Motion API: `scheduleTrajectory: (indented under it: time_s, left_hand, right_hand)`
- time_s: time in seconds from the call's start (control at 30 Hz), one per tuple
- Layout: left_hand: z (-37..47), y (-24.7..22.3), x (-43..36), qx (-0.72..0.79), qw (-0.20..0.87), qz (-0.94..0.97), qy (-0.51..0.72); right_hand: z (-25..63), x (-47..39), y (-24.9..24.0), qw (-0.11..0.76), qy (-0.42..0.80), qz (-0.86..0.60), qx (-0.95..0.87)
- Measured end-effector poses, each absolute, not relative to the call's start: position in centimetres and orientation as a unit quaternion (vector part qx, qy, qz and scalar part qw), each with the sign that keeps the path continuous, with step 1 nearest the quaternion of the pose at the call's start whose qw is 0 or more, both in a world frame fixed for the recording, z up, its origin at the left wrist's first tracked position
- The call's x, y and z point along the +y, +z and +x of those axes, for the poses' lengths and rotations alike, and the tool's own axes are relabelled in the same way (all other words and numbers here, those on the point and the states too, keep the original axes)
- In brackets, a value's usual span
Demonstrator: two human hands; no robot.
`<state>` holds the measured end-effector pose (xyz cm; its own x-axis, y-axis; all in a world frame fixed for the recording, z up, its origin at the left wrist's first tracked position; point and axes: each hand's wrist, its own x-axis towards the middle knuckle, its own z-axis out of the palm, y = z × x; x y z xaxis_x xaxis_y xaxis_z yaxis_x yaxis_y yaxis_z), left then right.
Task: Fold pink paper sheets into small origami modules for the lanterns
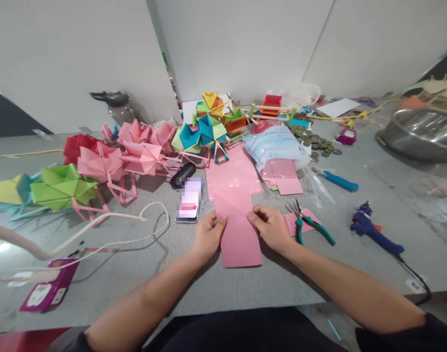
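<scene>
At the table [216, 293], middle of my head view: a long pink sheet [240, 234], short near edge toward the wearer, far end overlapping a wider pink sheet [230, 171] behind it.

Grip: both hands closed on the long sheet. Left hand [209, 235] pinches the left edge, thumb on top, fingers curled in. Right hand [271, 227] pinches the right edge about level with it, thumb at the margin, fingers bent. I can't tell from here whether the sheet lies flat or is slightly raised.

Just right of the right hand: green-handled pliers [300, 215], nose pointing away, handles spread, lying over a small pink piece [290, 225]. Further right I have a blue glue gun [379, 235], cord running off the near edge. Beyond the pliers, a blue-handled tool [340, 181].

Left of the sheets, near the left hand: phone [189, 200], screen lit but blurred out, with a black case [183, 175] just beyond it.

Far side, centre right: clear printed bag [276, 146] on pink paper, coin-like discs [318, 144] beside it. Metal bowl [421, 139] at far right.

Left back: folded pink paper shapes [100, 161], a green one [64, 186] next to them, a bottle [122, 110] behind. Pale cord [21, 244] and purple box [49, 288] at near left.
</scene>
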<state>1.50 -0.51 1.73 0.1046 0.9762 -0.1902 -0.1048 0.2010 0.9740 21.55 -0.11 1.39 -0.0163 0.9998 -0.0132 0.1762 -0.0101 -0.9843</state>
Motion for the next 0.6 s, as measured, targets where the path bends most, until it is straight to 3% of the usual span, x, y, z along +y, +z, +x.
scheduleTrajectory:
  time_s: [0.27,0.6]
  left_hand:
    - [0.9,2.5,-0.2,0.487,0.598,0.473,0.426]
    - [0.8,3.3,-0.4,0.407,0.710,0.340,0.463]
  right_hand:
    - [22.1,0.0,1.4,0.435,0.492,-0.522,-0.544]
    - [22.0,0.0,1.2,0.453,0.602,-0.462,-0.467]
